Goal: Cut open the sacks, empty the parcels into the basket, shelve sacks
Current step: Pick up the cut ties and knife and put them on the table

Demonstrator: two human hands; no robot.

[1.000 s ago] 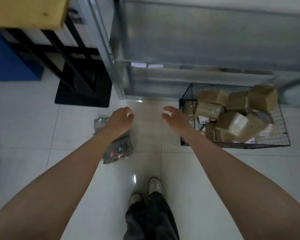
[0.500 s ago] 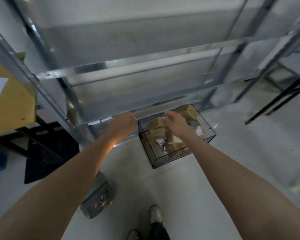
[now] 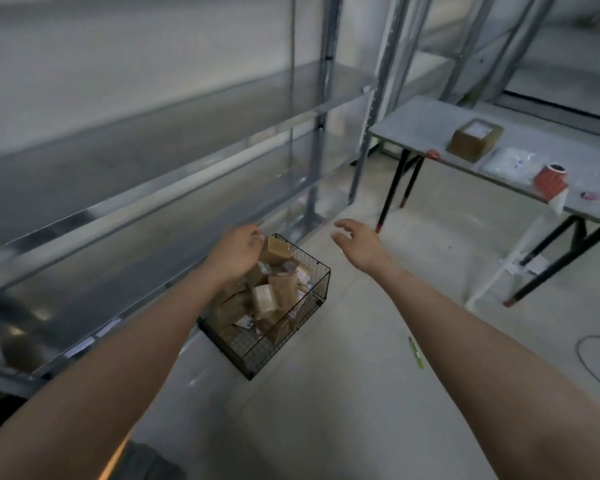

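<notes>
The wire basket (image 3: 278,351) stood on the floor just beside the lowest metal shelf (image 3: 146,202), heaped with brown parcels (image 3: 267,301). The left hand (image 3: 238,252) hung over the basket's far end, its fingers loosely curled and nothing visible in them. The right hand (image 3: 357,242) was in the air to the right, fingers relaxed and spread, empty. A bench (image 3: 426,123) further right carried a cardboard box (image 3: 475,140), a white bag (image 3: 510,162) and a red roll (image 3: 549,176). A green pen (image 3: 416,351) lay on the floor.
</notes>
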